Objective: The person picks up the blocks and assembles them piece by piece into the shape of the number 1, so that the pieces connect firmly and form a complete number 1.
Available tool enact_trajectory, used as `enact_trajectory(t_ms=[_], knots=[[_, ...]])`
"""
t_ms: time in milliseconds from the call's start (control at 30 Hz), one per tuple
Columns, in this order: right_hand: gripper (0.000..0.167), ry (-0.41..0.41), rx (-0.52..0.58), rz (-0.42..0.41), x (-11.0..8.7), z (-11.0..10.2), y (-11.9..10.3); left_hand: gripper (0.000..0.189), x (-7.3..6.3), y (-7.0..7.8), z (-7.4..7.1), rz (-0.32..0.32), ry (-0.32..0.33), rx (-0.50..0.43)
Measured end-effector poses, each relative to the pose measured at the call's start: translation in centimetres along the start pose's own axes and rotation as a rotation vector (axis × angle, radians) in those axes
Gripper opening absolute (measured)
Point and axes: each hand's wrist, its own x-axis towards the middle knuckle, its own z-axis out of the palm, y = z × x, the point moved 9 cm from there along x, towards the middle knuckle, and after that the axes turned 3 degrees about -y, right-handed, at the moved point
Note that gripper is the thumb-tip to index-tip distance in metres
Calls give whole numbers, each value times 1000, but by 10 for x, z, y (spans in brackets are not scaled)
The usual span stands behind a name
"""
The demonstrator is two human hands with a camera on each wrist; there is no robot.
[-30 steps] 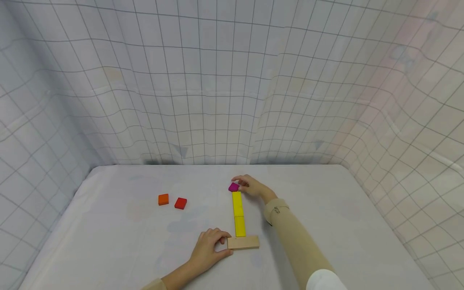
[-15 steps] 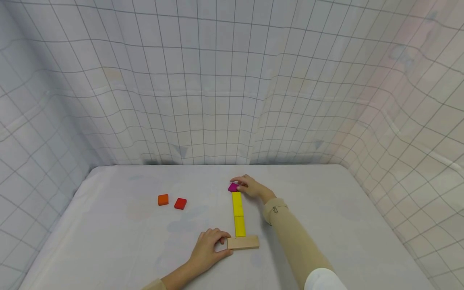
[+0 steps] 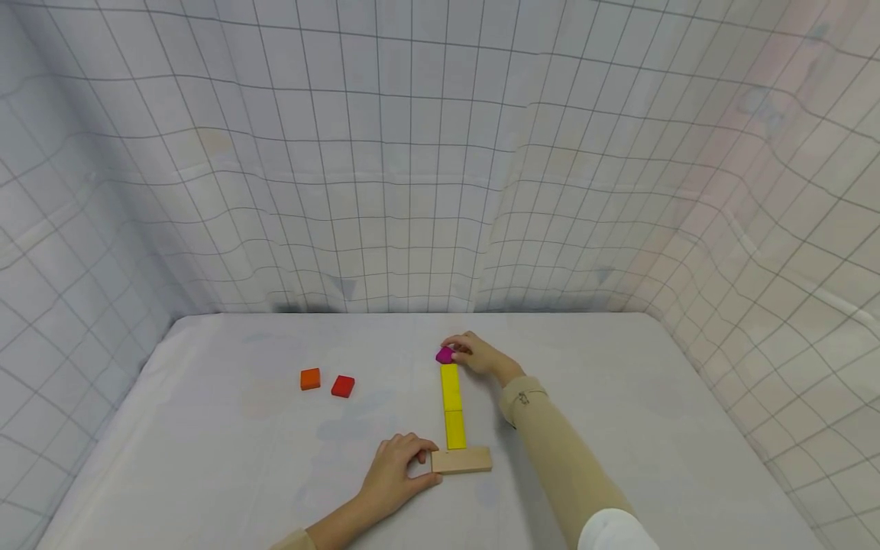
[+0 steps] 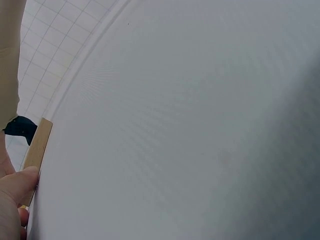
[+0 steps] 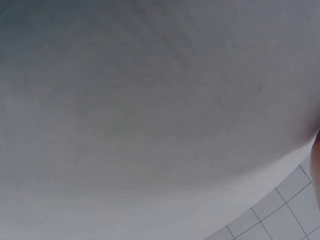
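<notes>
Two yellow blocks (image 3: 453, 412) lie end to end in the head view, forming a narrow strip on the desk (image 3: 227, 458) at lower centre. The right hand (image 3: 479, 357) pinches a magenta block (image 3: 444, 355) at the strip's upper end; the left hand (image 3: 397, 470) grips one end of a plain wooden block (image 3: 461, 461), which lies crosswise below. I'd keep that bar steady and nudge the magenta piece lightly — a hard push could skew the strip. The yellow oblongs look smooth and painted, the bar bare and pale. The squarish orange block (image 3: 310, 379) and red block (image 3: 342, 386) rest left of centre.

The left wrist view has the thumb against the wood's straight edge, lower left.

The right wrist view shows mostly blurred whitish surface — its grip can't be told there.
</notes>
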Motion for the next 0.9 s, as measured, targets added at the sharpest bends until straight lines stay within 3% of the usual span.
enact_trajectory(t_ms=[333,667,900], knots=[[27,14,-9,3,-1,-1,6,30,0,0,0,-10,-15,-8],[27,-2,14,7,-4,-1,4,30,-1,2,-1,15,13,9],[28,-7,1,-7,-5,-2,2,31,-1,2,0,4,-14,-1]])
